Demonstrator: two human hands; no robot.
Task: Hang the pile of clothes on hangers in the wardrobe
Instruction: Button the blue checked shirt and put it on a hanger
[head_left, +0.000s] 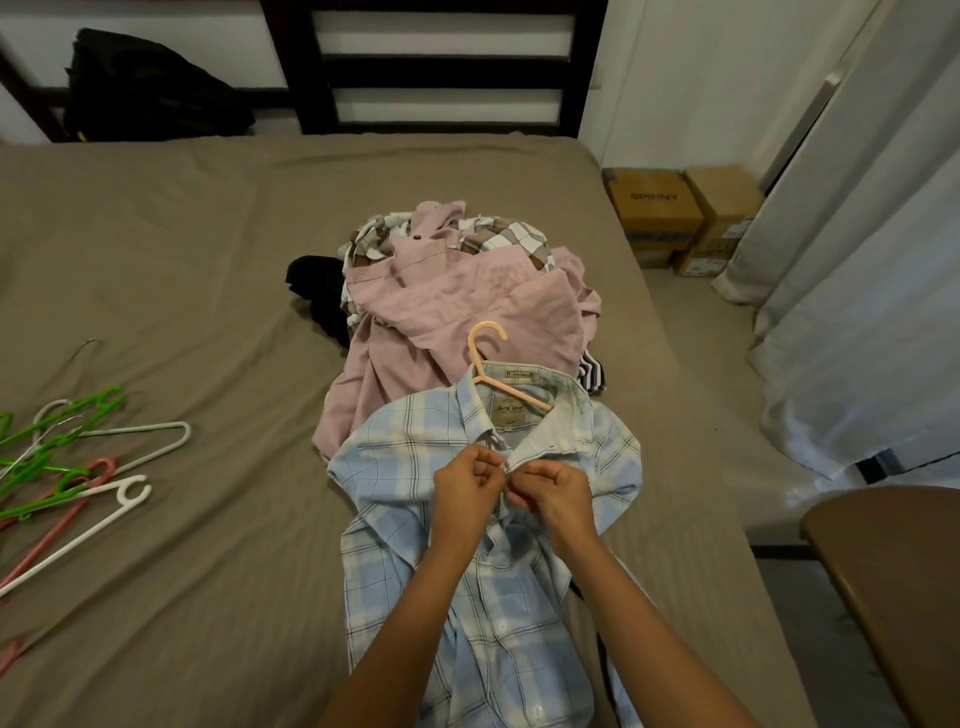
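A light blue plaid shirt (483, 587) lies flat on the bed, front up, with a peach plastic hanger (488, 364) inside its collar and the hook sticking out beyond it. My left hand (467, 491) and my right hand (558, 496) meet just below the collar, each pinching one edge of the shirt's front opening at the top button. Behind the shirt sits the pile of clothes (457, 291): a pink garment on top, a brown checked one and a black one under it.
Several loose hangers (78, 467), green, white and pink, lie on the bed (182, 260) at the left. A black bag (145, 88) rests by the dark headboard. Cardboard boxes (680, 218) and a curtain stand right of the bed. A brown table edge (883, 587) juts in at lower right.
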